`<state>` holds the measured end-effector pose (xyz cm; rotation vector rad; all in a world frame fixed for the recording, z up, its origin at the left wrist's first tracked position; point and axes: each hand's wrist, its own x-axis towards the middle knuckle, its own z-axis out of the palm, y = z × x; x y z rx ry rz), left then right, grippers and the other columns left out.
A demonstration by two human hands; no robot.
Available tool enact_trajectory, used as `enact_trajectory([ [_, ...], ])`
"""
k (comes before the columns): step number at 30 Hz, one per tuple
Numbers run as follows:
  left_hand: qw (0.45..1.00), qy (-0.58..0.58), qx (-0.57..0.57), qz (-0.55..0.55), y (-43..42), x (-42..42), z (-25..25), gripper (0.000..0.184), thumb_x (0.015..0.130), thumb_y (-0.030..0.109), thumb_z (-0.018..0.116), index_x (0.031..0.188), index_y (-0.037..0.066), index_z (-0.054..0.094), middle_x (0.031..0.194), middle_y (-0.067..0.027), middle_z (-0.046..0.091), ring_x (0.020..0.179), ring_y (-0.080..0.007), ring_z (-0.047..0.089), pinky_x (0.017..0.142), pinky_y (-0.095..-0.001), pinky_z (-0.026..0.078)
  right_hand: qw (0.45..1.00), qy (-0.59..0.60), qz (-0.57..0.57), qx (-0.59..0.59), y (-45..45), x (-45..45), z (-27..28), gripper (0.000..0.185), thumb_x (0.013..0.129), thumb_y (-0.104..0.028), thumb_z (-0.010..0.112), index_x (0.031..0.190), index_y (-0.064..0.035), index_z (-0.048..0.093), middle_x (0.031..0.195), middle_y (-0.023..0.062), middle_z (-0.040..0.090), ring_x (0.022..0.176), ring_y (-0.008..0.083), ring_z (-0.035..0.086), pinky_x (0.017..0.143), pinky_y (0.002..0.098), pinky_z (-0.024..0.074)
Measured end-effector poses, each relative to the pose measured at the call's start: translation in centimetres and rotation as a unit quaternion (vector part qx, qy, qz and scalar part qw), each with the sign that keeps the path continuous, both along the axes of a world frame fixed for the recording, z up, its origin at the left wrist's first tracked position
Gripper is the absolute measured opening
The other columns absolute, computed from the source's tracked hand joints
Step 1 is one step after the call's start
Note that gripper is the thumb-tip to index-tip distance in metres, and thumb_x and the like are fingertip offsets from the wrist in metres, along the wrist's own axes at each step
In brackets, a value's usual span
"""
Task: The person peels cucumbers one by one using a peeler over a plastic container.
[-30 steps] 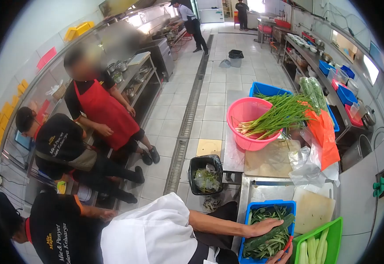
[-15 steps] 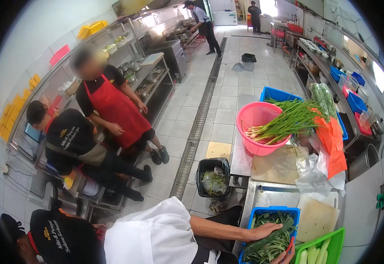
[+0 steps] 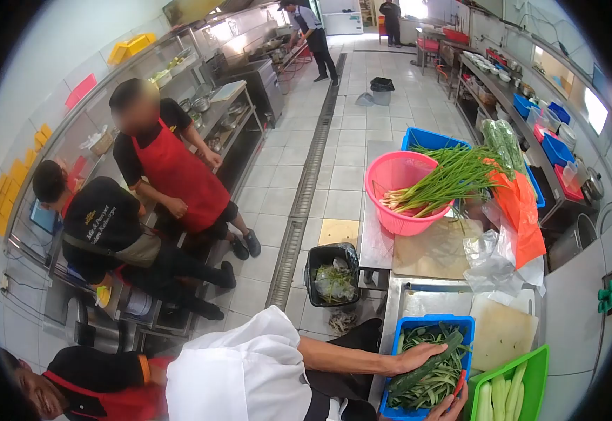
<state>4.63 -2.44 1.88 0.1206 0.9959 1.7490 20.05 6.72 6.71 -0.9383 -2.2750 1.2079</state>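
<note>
Over blue basin (image 3: 425,321), left hand (image 3: 414,358) curled round long green vegetable (image 3: 418,377) (looks stiff, fairly heavy, likely slippery); firmest hold probably mid-length. Right hand (image 3: 449,406) part-closed round red tool (image 3: 461,384), just beside.

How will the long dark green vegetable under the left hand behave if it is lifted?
Probably stiff: the long green vegetable looks straight and thick. It might roll if released, since its sides seem rounded. The loose strips beneath could shift with it.
</note>
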Motion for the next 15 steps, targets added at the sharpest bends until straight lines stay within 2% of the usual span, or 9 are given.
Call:
enact_trajectory([
  [2, 1.0, 0.012, 0.003, -0.005, 0.5, 0.0, -1.2, 0.051, 0.099, 0.049, 0.042, 0.115, 0.004, 0.059, 0.094, -0.0023, 0.062, 0.082, -0.0099, 0.059, 0.073, -0.0267, 0.05, 1.0, -0.001, 0.001, 0.012, -0.3, 0.4, -0.4, 0.049, 0.101, -0.036, 0.044, 0.136, -0.0024, 0.046, 0.135, 0.0202, 0.05, 0.121, 0.0345, 0.051, 0.099, 0.0404, 0.0408],
  [5, 0.998, 0.055, -0.021, -0.03, 1.0, 0.3, -3.2, 0.05, 0.098, 0.05, 0.045, 0.112, 0.005, 0.059, 0.092, -0.0018, 0.061, 0.081, -0.0083, 0.057, 0.07, -0.0257, 0.048, 1.0, -0.008, 0.002, -0.004, -1.0, 0.7, -0.1, 0.048, 0.101, -0.034, 0.043, 0.139, -0.0037, 0.043, 0.139, 0.0192, 0.046, 0.124, 0.0349, 0.048, 0.1, 0.0413, 0.0409],
  [7, 0.986, 0.117, -0.11, -0.038, 1.1, 0.3, -2.9, 0.051, 0.097, 0.051, 0.048, 0.113, 0.004, 0.059, 0.094, -0.0017, 0.061, 0.085, -0.008, 0.056, 0.073, -0.0253, 0.047, 0.999, -0.002, -0.02, -0.047, -1.5, 1.0, 0.5, 0.049, 0.101, -0.035, 0.044, 0.14, -0.0046, 0.042, 0.14, 0.0186, 0.046, 0.126, 0.0349, 0.047, 0.1, 0.0418, 0.0412],
  [8, 0.988, 0.104, -0.101, -0.046, 1.1, 0.3, -2.8, 0.052, 0.096, 0.051, 0.05, 0.112, 0.003, 0.059, 0.099, -0.0031, 0.062, 0.09, -0.0088, 0.056, 0.08, -0.025, 0.046, 0.998, -0.018, -0.026, -0.046, -1.3, 1.4, 0.0, 0.049, 0.101, -0.035, 0.043, 0.141, -0.0073, 0.041, 0.143, 0.0175, 0.043, 0.127, 0.0351, 0.046, 0.1, 0.042, 0.0411],
  [9, 0.987, 0.107, -0.094, -0.069, 1.2, 0.5, -2.7, 0.052, 0.096, 0.051, 0.05, 0.112, 0.003, 0.059, 0.099, -0.0031, 0.062, 0.09, -0.0088, 0.056, 0.08, -0.025, 0.046, 0.998, -0.015, -0.049, -0.042, -0.8, 1.2, -1.0, 0.049, 0.101, -0.035, 0.043, 0.141, -0.0073, 0.041, 0.143, 0.0175, 0.043, 0.127, 0.0351, 0.046, 0.1, 0.042, 0.0411],
  [11, 0.97, 0.213, -0.116, 0.031, 1.3, 1.2, -2.6, 0.048, 0.097, 0.048, 0.049, 0.108, 0.003, 0.06, 0.099, -0.0037, 0.062, 0.09, -0.0086, 0.056, 0.078, -0.0232, 0.046, 0.985, 0.161, -0.036, -0.059, -0.8, 1.5, -3.3, 0.036, 0.096, -0.007, 0.046, 0.131, -0.0008, 0.049, 0.119, 0.0168, 0.06, 0.111, 0.0218, 0.057, 0.093, 0.0326, 0.044],
  [13, 0.982, 0.17, -0.072, 0.049, 1.3, 1.3, -2.9, 0.045, 0.099, 0.043, 0.047, 0.109, 0.002, 0.061, 0.097, -0.0063, 0.064, 0.084, -0.0123, 0.059, 0.075, -0.0269, 0.048, 0.993, 0.094, -0.058, 0.033, -1.4, 0.7, -0.9, 0.036, 0.094, -0.006, 0.049, 0.129, 0.0006, 0.051, 0.123, 0.0203, 0.059, 0.112, 0.0337, 0.057, 0.096, 0.0347, 0.0427],
  [15, 0.996, 0.044, -0.079, -0.023, 0.4, 0.6, -0.8, 0.043, 0.101, 0.04, 0.043, 0.108, 0.002, 0.062, 0.094, -0.0051, 0.065, 0.082, -0.0118, 0.061, 0.074, -0.0268, 0.05, 0.988, 0.101, -0.107, -0.044, -2.1, 0.3, 1.1, 0.036, 0.094, -0.006, 0.05, 0.129, 0.0012, 0.051, 0.124, 0.0193, 0.058, 0.115, 0.0327, 0.056, 0.098, 0.0354, 0.0416],
])
